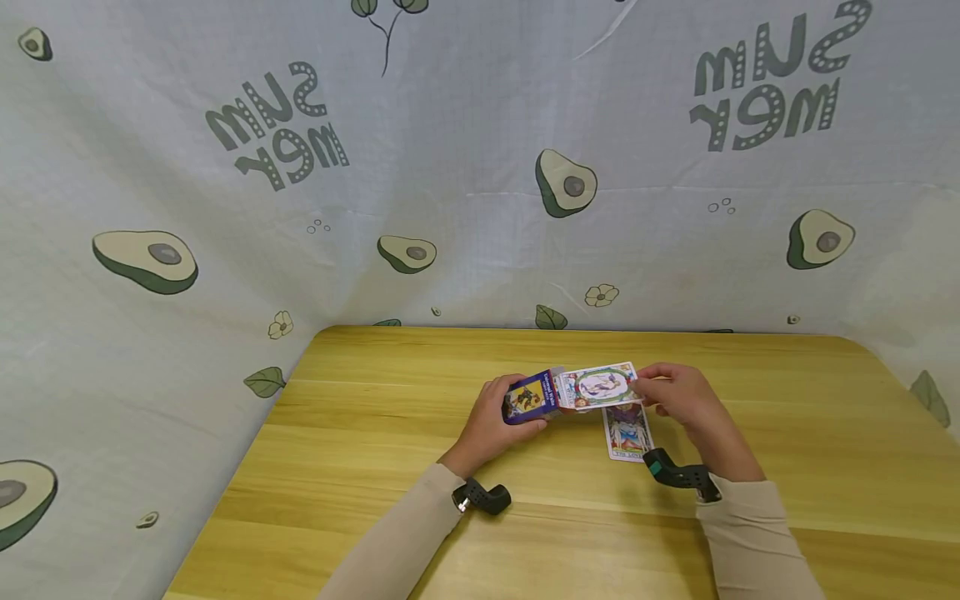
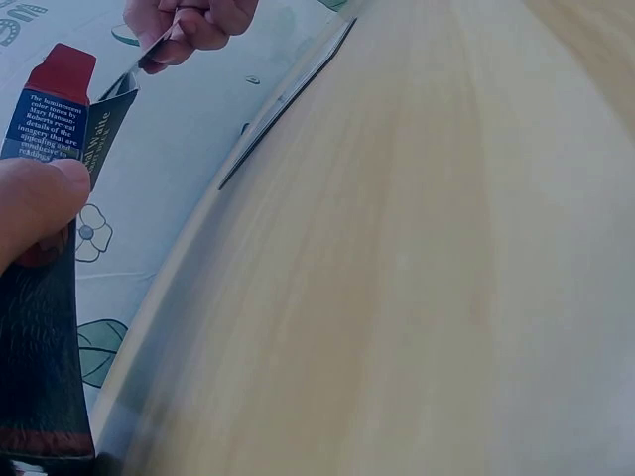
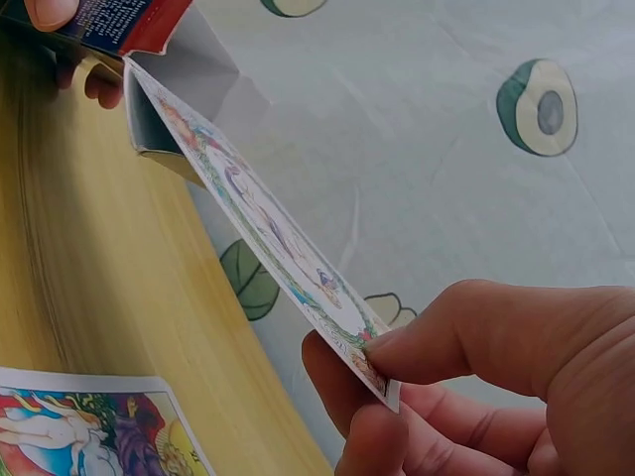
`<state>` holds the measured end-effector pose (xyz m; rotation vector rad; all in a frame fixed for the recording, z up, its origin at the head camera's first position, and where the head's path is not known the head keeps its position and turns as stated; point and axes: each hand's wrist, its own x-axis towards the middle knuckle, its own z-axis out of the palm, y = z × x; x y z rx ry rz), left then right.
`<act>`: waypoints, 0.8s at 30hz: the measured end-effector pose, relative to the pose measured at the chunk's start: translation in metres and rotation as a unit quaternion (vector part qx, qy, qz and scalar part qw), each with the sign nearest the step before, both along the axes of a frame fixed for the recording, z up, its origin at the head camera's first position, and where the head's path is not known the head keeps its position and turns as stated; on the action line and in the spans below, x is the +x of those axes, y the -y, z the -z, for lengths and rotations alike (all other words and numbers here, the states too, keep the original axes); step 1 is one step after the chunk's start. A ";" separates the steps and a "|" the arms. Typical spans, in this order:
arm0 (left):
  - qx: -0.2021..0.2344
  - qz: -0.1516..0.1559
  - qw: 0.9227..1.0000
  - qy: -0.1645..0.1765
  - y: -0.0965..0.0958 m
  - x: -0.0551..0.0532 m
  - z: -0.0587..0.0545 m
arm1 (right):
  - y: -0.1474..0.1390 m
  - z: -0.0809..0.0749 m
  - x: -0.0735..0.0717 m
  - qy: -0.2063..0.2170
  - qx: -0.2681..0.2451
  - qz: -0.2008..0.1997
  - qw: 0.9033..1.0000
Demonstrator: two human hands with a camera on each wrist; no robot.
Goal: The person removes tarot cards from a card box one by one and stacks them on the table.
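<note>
Gripping the blue card box [image 1: 531, 398], left hand [image 1: 489, 414] sits over the table [image 1: 360, 467] toward its far edge, right hand [image 1: 684, 403] pinching an oval-framed card [image 1: 598, 386] at the box mouth, second card [image 1: 627, 437] below.

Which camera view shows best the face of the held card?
The head view: the held card faces the camera most directly, showing its oval picture. The right wrist view shows it steeply slanted; the left wrist view, only a nearly edge-on strip.
</note>
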<state>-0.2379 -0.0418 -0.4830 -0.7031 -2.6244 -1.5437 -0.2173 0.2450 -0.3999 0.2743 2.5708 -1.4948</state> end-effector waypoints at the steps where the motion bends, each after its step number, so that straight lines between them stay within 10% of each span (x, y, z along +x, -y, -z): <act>1: -0.001 0.000 1.000 0.000 0.000 0.000 0.000 | -0.001 0.000 0.000 -0.001 0.003 0.002 1.000; 24: 0.009 0.002 1.000 -0.003 -0.001 -0.001 0.000 | -0.024 -0.003 0.001 -0.006 -0.044 0.032 0.999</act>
